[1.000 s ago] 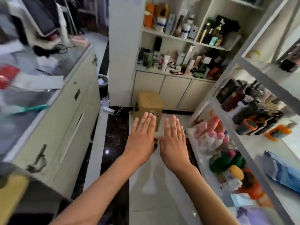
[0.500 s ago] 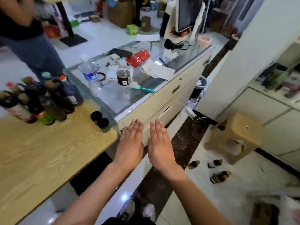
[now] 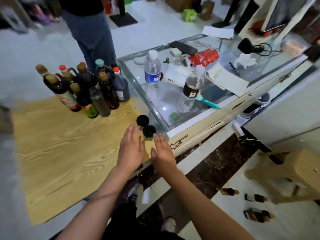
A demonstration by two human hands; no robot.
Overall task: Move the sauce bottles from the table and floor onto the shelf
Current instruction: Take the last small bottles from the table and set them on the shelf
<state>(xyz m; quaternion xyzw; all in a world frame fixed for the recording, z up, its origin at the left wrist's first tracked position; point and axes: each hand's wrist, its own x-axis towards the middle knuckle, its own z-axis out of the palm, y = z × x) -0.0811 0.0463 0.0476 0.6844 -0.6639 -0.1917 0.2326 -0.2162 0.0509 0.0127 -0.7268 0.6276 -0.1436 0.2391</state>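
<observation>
Now two black-capped jars (image 3: pixel 146 129) between flat, empty left hand (image 3: pixel 132 149) and right hand (image 3: pixel 161 153); three small bottles (image 3: pixel 256 198) on floor.

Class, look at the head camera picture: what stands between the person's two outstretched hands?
In the head view, a small black-capped jar stands between the left hand and right hand, on the wooden table.

Both bare forearms reach forward from the bottom of the view, converging toward the middle. The left hand (image 3: pixel 131 151) is held flat, palm down, fingers straight and close together, pointing up and slightly right. The right hand (image 3: pixel 162 153) sits just beside it, a narrow gap between them, tilted with its thumb edge up and its fingers straight, pointing up and left. Neither hand holds anything. The wrists are straight, in line with the forearms.
</observation>
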